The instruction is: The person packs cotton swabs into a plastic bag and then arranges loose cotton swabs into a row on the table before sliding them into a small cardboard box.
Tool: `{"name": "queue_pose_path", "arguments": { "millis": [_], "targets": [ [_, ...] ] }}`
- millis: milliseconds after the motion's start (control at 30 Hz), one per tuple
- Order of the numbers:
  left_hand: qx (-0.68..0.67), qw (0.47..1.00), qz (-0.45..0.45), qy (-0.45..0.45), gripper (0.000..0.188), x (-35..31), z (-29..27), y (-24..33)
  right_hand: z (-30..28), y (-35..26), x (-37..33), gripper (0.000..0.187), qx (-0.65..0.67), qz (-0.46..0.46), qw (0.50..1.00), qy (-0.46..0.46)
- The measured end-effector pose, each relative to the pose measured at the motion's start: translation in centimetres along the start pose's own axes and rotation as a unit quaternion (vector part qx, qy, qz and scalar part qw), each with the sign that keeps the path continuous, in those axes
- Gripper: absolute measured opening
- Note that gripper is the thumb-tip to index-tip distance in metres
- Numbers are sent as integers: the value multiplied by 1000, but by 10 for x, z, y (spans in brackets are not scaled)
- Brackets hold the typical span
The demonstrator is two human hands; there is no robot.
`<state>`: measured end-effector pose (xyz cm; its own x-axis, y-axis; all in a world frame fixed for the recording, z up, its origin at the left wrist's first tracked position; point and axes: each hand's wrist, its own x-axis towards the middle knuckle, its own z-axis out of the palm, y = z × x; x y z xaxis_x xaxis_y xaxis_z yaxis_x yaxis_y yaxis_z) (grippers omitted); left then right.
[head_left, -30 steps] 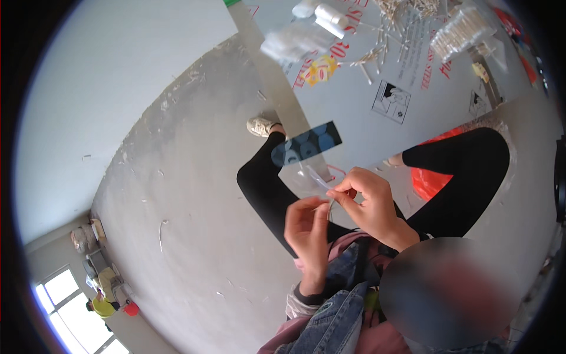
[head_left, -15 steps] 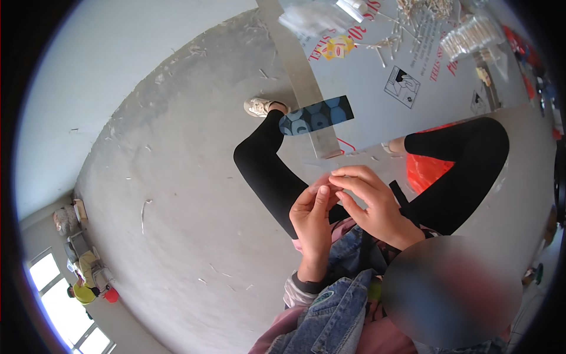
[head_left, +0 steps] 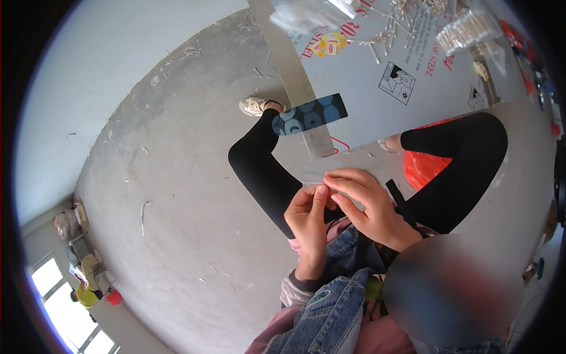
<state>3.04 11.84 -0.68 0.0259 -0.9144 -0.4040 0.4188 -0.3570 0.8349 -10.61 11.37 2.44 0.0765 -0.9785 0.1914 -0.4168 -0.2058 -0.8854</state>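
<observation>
Grey floor (head_left: 177, 177), thin translucent piece (head_left: 312, 183), perhaps plastic, in left hand (head_left: 308, 223)

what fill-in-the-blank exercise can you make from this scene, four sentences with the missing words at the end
1. The fingertips of the left hand are close to those of the ____ hand.
2. The legwear is plain ____ in colour.
3. The denim jacket is coloured ____.
4. The bright window shows toward the lower ____ corner of the picture.

Missing words: right; black; blue; left.
</observation>
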Motion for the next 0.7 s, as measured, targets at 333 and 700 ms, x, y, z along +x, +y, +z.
{"name": "queue_pose_path", "arguments": {
  "millis": [333, 700],
  "targets": [
    [116, 992, -10, -44, 10, 7, -2, 20, -14, 4, 11, 18, 154, 213, 962, -75],
    [269, 960, 52, -58, 16, 32, -12, 14, 11, 26, 22, 8, -7, 122, 992, -22]
  ]
}}
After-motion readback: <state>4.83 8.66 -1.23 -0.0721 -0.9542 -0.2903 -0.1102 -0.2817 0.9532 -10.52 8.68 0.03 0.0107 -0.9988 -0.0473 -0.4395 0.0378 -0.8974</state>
